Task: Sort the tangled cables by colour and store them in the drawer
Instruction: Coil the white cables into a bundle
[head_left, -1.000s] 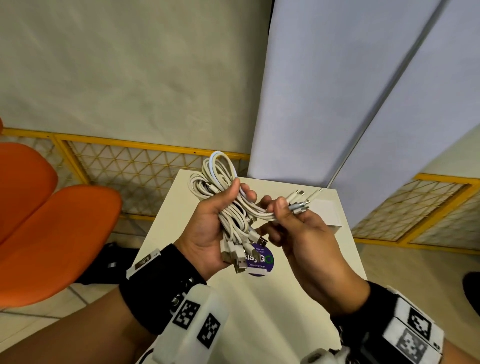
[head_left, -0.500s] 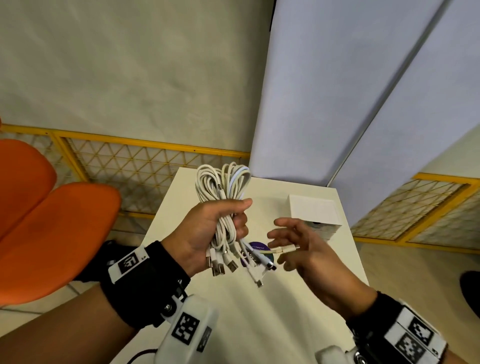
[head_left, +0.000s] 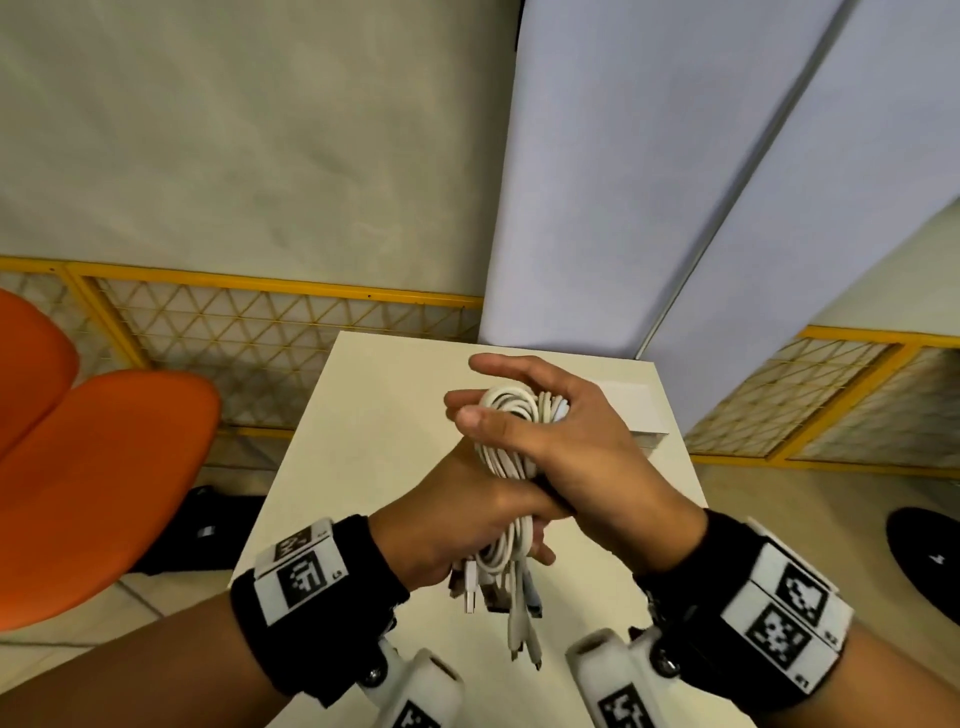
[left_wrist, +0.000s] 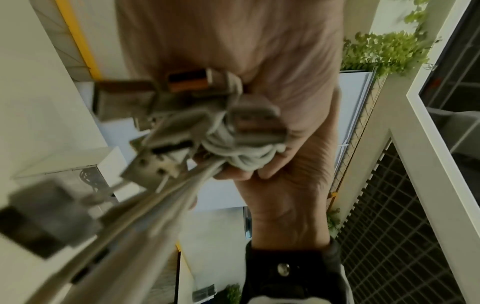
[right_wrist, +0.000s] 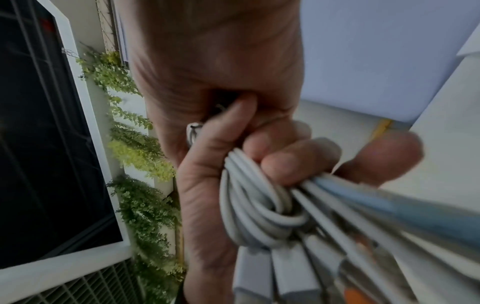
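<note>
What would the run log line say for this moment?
left hand: grips white cable bundle low | right hand: grips its coiled top | plugs hang over white table | drawer: unseen

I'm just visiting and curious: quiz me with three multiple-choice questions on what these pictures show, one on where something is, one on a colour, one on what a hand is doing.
1. Where is the cable bundle?
A. Lying on the table
B. Held above the table in both hands
C. On the chair

2. What colour is the chair?
A. Orange
B. Green
C. Black

3. What is the left hand doing?
A. Resting flat on the table
B. Hanging idle
C. Gripping the cables

Answers:
1 B: the left hand and right hand wrap the bundle over the table.
2 A: the seat at the left is orange.
3 C: its fingers curl round the bundle, plugs hanging below.
</note>
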